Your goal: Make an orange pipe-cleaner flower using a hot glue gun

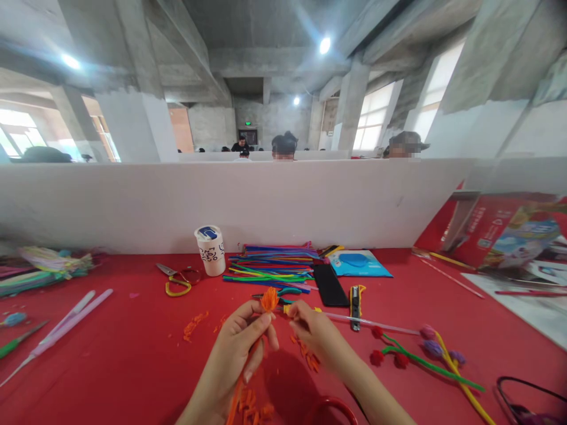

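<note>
My left hand (241, 336) is closed on an orange pipe cleaner; its frayed, fluffy tuft (270, 299) stands up above the thumb and index finger, and the stem (235, 401) runs down below the palm. Just right of the tuft, my right hand (308, 327) has its fingers bent together in a pinch. Whatever they hold, if anything, is hidden. Small orange clippings (305, 354) lie under the right hand, with more clippings (252, 407) below the left one. Teal-handled pliers (289, 291) lie just behind both hands.
Behind are a bundle of coloured pipe cleaners (270, 268), a white cup (210, 251), yellow-handled scissors (177, 283), a black phone (330, 284), a utility knife (355, 307) and a blue packet (361, 263). Pompom stems (425, 363) lie right. A white partition (221, 200) closes the back.
</note>
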{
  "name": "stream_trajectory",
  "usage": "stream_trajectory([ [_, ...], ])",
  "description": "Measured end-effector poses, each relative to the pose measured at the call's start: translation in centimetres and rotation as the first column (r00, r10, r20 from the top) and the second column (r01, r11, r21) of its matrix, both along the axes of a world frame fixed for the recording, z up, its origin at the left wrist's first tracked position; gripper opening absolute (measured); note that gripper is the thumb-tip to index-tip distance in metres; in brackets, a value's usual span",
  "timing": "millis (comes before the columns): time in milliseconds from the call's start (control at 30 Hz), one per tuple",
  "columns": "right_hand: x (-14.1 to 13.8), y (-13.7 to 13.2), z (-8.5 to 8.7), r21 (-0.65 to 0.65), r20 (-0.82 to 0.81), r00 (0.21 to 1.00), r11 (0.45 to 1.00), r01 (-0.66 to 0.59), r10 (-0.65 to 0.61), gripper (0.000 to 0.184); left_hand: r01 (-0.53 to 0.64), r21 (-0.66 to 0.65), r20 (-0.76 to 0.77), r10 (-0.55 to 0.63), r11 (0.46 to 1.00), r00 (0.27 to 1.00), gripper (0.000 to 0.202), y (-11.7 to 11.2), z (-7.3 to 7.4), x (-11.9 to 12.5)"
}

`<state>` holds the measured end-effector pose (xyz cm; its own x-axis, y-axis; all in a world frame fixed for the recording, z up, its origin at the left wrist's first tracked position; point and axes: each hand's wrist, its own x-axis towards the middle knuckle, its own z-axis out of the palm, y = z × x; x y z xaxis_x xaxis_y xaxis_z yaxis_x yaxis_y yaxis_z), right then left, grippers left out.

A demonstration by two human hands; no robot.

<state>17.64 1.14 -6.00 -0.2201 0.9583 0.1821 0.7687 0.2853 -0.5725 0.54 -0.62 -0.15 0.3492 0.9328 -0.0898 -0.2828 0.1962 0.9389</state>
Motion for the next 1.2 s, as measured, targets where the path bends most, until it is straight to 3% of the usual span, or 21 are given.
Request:
stream_trajectory([
  [133,0.5,-2.0,3.8,-0.009,-0.244,0.970,1.000,-0.013,0.010,0.019,-0.015,0.008,-0.013,0.015,1.000,1.000,0.018,-0.2,-0.4,0.5],
  [200,0.6,-3.3,5.5,-0.053,-0.523,0.852,0.997,-0.064,0.027,0.016,0.014,0.006,-0.057,-0.014,1.000,0.998,0.019,-0.1,-0.7,0.6],
  [267,0.4,-4.5,6.7,-0.091,-0.613,0.790,0.993,-0.078,0.005,0.013,0.005,0.019,-0.103,-0.003,1.000,0.995,0.019,-0.1,-0.9,0.8],
  [467,-0.5,-5.4,7.0,-0.043,-0.460,0.888,0.999,0.002,-0.021,0.009,-0.060,0.072,-0.236,0.075,0.996,0.969,0.015,-0.7,-1.2,1.6],
  [667,-0.6,-5.2,6.6,0.130,-0.281,0.959,0.991,0.009,0.028,0.015,-0.073,0.098,-0.286,0.099,0.993,0.953,0.016,-1.1,-1.4,2.0],
  [800,-0.5,-5.5,6.7,0.183,-0.243,0.968,0.983,-0.024,0.069,0.013,-0.058,0.102,-0.311,0.088,0.993,0.946,0.016,-1.1,-1.7,2.1],
  [1200,-0.8,-5.2,6.4,0.200,-0.161,0.987,0.979,0.023,0.010,0.011,-0.037,0.209,-0.401,0.120,0.977,0.908,0.016,-1.2,-2.4,2.2],
])
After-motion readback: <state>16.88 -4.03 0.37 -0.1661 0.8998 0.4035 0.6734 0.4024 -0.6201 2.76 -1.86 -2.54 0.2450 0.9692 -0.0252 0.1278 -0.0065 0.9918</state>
